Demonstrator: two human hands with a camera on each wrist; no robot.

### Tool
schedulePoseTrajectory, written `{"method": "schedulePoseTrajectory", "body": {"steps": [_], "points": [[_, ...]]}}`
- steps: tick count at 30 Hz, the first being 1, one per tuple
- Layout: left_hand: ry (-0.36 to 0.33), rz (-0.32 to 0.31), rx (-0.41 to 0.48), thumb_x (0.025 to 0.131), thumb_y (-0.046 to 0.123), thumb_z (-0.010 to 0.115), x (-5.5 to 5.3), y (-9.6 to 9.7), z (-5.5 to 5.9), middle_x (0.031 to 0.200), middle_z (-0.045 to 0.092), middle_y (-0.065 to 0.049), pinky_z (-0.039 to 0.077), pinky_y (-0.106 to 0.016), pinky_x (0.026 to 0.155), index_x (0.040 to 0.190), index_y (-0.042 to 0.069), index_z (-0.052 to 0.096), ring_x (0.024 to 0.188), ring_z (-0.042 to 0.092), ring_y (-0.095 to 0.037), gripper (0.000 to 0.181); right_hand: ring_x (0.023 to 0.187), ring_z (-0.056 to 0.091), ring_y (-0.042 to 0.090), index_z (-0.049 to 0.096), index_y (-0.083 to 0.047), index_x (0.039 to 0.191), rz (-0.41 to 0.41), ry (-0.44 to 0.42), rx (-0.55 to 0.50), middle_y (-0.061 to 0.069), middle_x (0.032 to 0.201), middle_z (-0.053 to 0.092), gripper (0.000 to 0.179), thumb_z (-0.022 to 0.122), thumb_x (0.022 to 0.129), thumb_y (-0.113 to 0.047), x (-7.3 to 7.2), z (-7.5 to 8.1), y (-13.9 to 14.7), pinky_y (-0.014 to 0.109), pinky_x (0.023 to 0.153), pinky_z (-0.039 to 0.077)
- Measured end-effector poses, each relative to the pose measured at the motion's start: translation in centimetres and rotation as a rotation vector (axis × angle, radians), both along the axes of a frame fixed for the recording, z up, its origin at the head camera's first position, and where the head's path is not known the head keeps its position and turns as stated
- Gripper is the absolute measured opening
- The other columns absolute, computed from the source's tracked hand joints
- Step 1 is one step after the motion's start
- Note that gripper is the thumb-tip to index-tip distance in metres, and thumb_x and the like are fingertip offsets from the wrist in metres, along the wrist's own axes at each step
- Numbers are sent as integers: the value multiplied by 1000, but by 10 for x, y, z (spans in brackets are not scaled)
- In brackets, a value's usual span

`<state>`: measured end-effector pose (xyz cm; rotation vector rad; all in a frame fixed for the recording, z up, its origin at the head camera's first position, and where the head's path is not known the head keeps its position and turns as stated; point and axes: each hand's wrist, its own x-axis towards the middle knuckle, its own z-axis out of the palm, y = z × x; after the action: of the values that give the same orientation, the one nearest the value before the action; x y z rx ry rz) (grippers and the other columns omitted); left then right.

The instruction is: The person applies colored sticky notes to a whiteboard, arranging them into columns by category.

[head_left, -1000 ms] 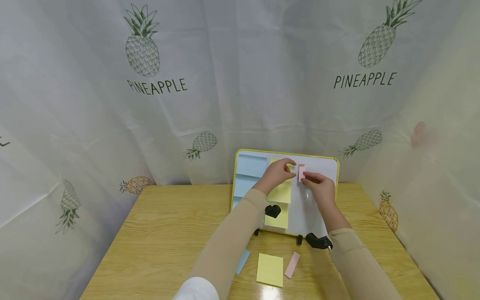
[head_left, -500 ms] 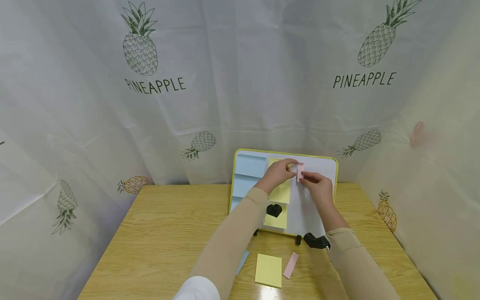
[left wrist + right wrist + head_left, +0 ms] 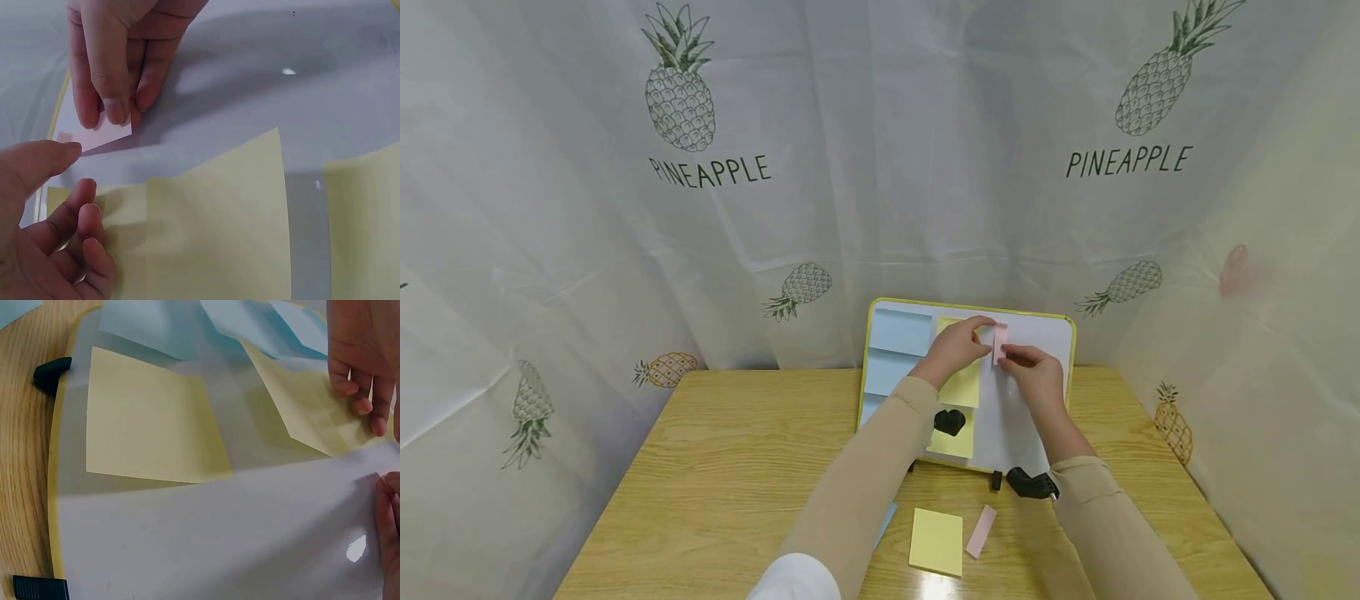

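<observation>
A narrow pink sticky note (image 3: 1001, 335) stands upright against the white of a yellow-framed whiteboard (image 3: 1041, 327), right of the yellow notes. My right hand (image 3: 1039, 375) pinches its lower end between thumb and fingers; in the left wrist view, these fingertips cover part of the pink note (image 3: 103, 136). A fingertip of my left hand (image 3: 953, 350) touches the note's upper end. The other left fingers are loosely bent in front of a yellow sticky note (image 3: 958, 387) and hold nothing. In the right wrist view, the pink note is out of sight.
Blue sticky notes (image 3: 901, 332) fill the board's left side; another yellow note (image 3: 958, 444) hangs low. On the wooden table (image 3: 737, 467) lie a yellow pad (image 3: 936, 543), a pink pad (image 3: 981, 532) and a partly hidden blue one (image 3: 886, 523). Black feet (image 3: 996, 481) support the board.
My left hand has shifted slightly right, so its fingertip now meets the top of the pink note. The right hand keeps its pinch, nearly still. The head view has shifted slightly.
</observation>
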<state>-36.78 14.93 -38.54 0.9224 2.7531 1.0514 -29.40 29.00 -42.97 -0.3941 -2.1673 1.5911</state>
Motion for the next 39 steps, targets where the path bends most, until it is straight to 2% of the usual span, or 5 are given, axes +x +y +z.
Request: {"method": "schedulePoseTrajectory", "body": {"steps": [10,18,23,27,39], "points": [[14,39,-23,94,24,67,4,3,0,77,56,5,39,-24,55,136,30,56,62,48,-11,45,94,60,16,70,1,114,39,-11,140,16,111,68,26,71,89,-8,4,-3,1,13,68,46],[-1,67,-23,94,28,65,8,5,4,73,56,5,38,-26,55,137,31,54,62,48,-11,44,89,63,24,70,0,111,89,4,288,16,103,68,23,71,91,-12,23,-10,9,21,66,49],[-34,77,-27,93,28,64,9,8,6,98,68,5,43,-28,67,137,31,53,78,57,-12,45,87,62,26,71,-2,110,128,-22,375,14,101,67,22,71,91,-12,40,-14,15,27,69,50],[-30,83,-39,92,26,63,9,10,7,128,61,9,46,-30,77,137,31,53,99,59,-12,46,86,62,25,72,-1,108,172,-14,414,14,102,67,21,72,89,-7,51,-15,19,26,68,50],[-26,51,-62,93,26,64,10,15,8,133,58,7,47,-30,80,140,31,51,108,59,-15,49,78,58,18,74,-7,100,277,-28,534,1,89,65,15,76,85,-6,81,-36,24,29,65,49]]}}
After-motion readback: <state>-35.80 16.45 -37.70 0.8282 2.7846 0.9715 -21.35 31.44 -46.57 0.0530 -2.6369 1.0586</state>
